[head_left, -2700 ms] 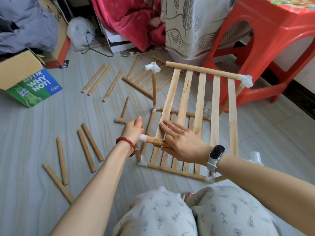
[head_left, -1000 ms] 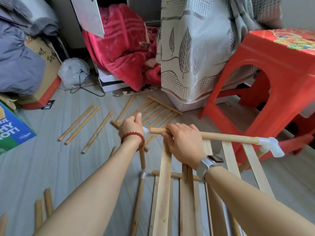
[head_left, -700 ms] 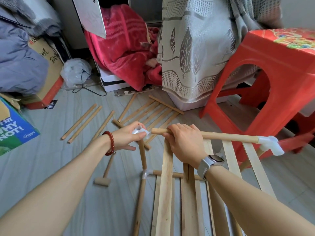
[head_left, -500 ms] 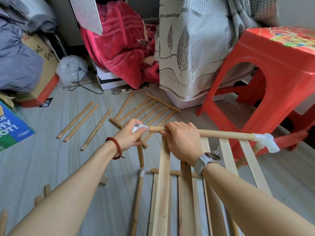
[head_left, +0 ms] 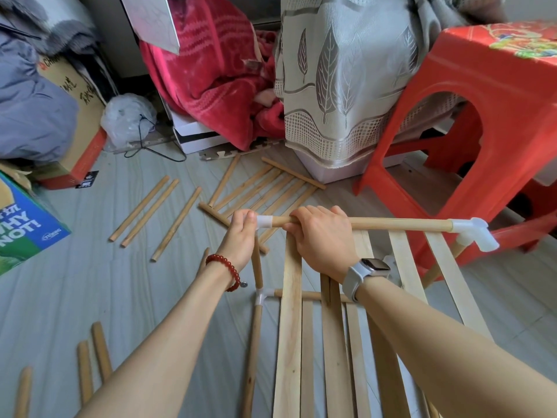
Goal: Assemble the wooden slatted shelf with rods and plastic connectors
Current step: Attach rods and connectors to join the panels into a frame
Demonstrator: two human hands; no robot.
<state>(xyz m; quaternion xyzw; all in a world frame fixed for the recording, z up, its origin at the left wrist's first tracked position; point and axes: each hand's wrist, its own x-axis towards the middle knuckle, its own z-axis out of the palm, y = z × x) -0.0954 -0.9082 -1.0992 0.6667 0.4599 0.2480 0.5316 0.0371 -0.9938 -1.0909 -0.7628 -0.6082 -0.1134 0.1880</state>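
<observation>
The slatted wooden shelf panel leans up toward me, its top rod running level across the middle of the view. My right hand grips the left end of that rod. My left hand holds the white plastic connector at the rod's left tip, which sits on top of an upright rod. Another white connector caps the rod's right end. A lower connector joins the upright rod to a cross rod beneath the slats.
Loose rods lie on the grey floor to the left, shorter ones near my left arm. A second slatted panel lies flat behind my hands. A red plastic stool stands at right, cardboard boxes at left.
My hands left the shelf's near corner and rose to its far top rod. My left hand brought the white connector against the rod's end; now the two are joined and my fingers wrap it.
</observation>
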